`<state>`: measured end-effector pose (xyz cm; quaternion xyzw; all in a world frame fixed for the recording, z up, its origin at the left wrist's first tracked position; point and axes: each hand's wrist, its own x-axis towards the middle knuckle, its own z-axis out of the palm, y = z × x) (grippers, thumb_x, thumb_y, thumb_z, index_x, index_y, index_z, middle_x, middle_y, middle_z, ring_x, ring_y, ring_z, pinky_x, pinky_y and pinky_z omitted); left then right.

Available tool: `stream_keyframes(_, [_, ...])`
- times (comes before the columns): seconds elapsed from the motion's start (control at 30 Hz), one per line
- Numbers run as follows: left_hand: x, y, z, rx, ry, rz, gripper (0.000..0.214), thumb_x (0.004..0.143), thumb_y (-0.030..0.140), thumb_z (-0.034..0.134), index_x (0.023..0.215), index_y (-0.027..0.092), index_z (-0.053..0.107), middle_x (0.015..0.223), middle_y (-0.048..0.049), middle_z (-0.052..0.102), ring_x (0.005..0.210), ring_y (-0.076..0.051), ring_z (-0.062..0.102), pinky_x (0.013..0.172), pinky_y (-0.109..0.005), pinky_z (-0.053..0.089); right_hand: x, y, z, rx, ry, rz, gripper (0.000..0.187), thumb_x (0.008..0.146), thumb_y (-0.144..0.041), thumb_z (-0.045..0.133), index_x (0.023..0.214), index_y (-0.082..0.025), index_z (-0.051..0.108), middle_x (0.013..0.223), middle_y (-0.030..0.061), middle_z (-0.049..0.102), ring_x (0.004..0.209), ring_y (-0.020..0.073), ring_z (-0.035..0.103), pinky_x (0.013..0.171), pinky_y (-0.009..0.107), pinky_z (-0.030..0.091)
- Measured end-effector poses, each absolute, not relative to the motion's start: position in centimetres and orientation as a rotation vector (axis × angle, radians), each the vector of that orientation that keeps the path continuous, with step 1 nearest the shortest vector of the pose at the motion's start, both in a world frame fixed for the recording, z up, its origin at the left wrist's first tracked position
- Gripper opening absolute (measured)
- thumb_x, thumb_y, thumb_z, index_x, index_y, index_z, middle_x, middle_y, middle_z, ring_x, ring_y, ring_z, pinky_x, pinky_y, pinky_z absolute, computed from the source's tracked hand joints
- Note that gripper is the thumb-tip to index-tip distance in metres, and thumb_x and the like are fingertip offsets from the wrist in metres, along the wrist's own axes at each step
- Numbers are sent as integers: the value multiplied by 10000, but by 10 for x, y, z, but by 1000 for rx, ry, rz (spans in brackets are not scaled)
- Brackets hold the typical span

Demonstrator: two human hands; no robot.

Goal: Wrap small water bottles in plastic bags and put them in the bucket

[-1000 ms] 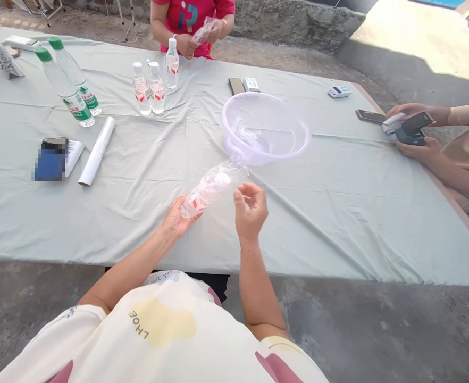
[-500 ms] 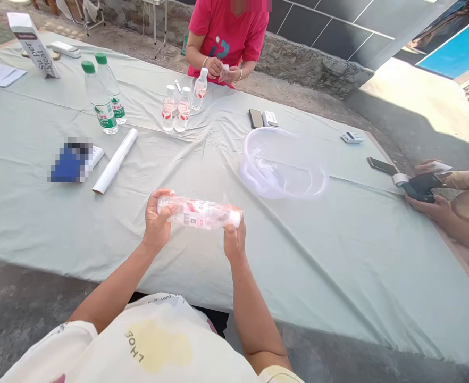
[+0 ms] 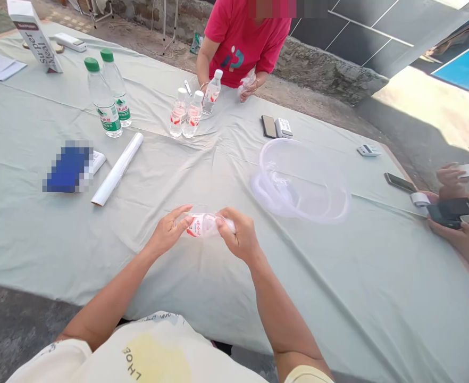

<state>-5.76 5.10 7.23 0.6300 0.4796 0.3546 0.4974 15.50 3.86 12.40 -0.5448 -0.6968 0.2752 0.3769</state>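
Observation:
A small clear water bottle point(image 3: 201, 225) with a red-and-white label lies sideways between my hands, low over the near part of the table. My left hand point(image 3: 166, 233) holds its base end, thumb on the label and fingers behind it. My right hand point(image 3: 240, 234) is closed round the neck end, where the white cap shows under the fingers. Clear plastic film seems to cover the bottle, though its edges are hard to make out.
A coiled translucent plastic roll point(image 3: 300, 213) lies to the right. Left are a white tube point(image 3: 117, 170), a blue item point(image 3: 69, 167) and green-capped bottles point(image 3: 106, 109). Small white-capped bottles point(image 3: 192, 114) stand near a person in a pink shirt point(image 3: 242, 45). Another person's hands point(image 3: 453, 213) hold a black device.
My right hand has shifted from the cap's end to wrap over the neck, and the bottle has turned. The person opposite has moved their hands apart, one reaching behind a small bottle.

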Motion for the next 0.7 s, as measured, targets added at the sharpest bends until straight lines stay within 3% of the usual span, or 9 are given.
stream_keyframes(0.07, [-49,56,64,1571,1236,833,516,1014,556,341,1268,221,641,1327,-103,655,1285,-262,571,1077,-426,454,152,52,135,-1363,-1975,637,183,876,-342,501,759,-210,551,627,-15,543,517,105,421,535,266,359])
stream_keyframes(0.13, [-38,59,56,1766,1263,889,590,1024,584,260,1342,215,593,1410,-129,598,1397,-290,463,1154,-485,353,153,73,146,-1392,-2046,617,202,874,-339,477,725,-211,527,591,-23,515,508,105,404,543,268,349])
stream_keyframes(0.27, [-20,62,33,2109,1242,1082,634,1033,551,278,1576,223,275,1656,-168,248,1562,-311,126,1221,-554,161,172,137,169,-1602,-2055,462,182,845,-333,486,717,-214,536,529,-30,452,520,132,418,579,287,362])
stream_keyframes(0.33, [-14,62,18,2150,1292,1169,610,1039,485,328,1580,215,245,1637,-198,273,1553,-315,170,1202,-544,215,186,178,178,-1726,-2015,274,139,834,-300,502,746,-211,562,549,-14,465,572,161,465,636,314,401])
stream_keyframes(0.43, [-12,62,-1,2166,1373,1156,502,1013,364,435,1487,202,400,1491,-202,488,1443,-308,408,1126,-490,353,207,244,181,-1868,-1925,24,120,851,-268,522,814,-188,603,683,56,567,775,240,582,805,407,460])
stream_keyframes(0.53, [-13,64,-9,2148,1386,1125,372,965,245,487,1330,199,538,1322,-154,629,1266,-266,580,1055,-443,430,218,297,172,-2001,-1861,-42,141,864,-269,569,888,-146,633,833,133,635,991,329,614,935,515,448])
stream_keyframes(0.6, [-14,66,-8,2133,1375,1146,310,940,202,501,1238,201,587,1246,-126,670,1188,-247,623,1025,-430,452,221,319,165,-2092,-1823,-1,214,860,-291,613,964,-108,646,934,181,654,1077,369,611,966,553,442])
stream_keyframes(0.7, [-16,68,-5,2102,1362,1155,268,925,170,498,1162,206,616,1187,-103,695,1129,-229,648,993,-413,473,223,331,165,-2182,-1715,216,498,840,-416,681,1183,-63,603,1108,230,639,1062,360,645,899,532,507])
